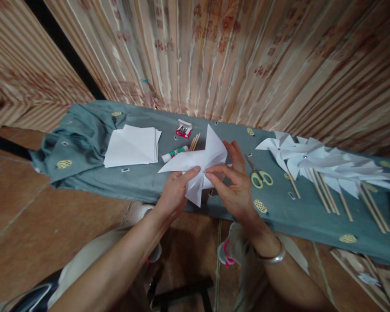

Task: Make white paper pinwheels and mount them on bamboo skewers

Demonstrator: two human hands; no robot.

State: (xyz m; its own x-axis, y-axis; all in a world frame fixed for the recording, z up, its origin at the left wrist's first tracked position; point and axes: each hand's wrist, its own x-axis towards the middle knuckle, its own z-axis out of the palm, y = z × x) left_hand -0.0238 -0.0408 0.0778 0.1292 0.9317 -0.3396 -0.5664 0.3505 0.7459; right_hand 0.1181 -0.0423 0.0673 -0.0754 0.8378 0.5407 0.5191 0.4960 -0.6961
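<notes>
Above the cloth-covered table I hold a white paper pinwheel (213, 149) with its blades folded in. My left hand (177, 190) pinches it at the left of the centre, the thumb lying on top. With thumb and index finger my right hand (235, 184) grips at the pinwheel's centre, its other fingers raised. Whether a small pin is between those fingertips is too small to tell. Just behind the pinwheel lie a glue stick (175, 153), a few thin wooden sticks (195, 141) and an open red box (184, 129) of small metal pieces.
A stack of white paper sheets (133, 145) lies on the left of the grey-green tablecloth (84, 143). Green-handled scissors (260, 178) rest right of my hands. Several pinwheels on sticks (331, 167) overlap at the right. A patterned curtain (214, 60) hangs behind.
</notes>
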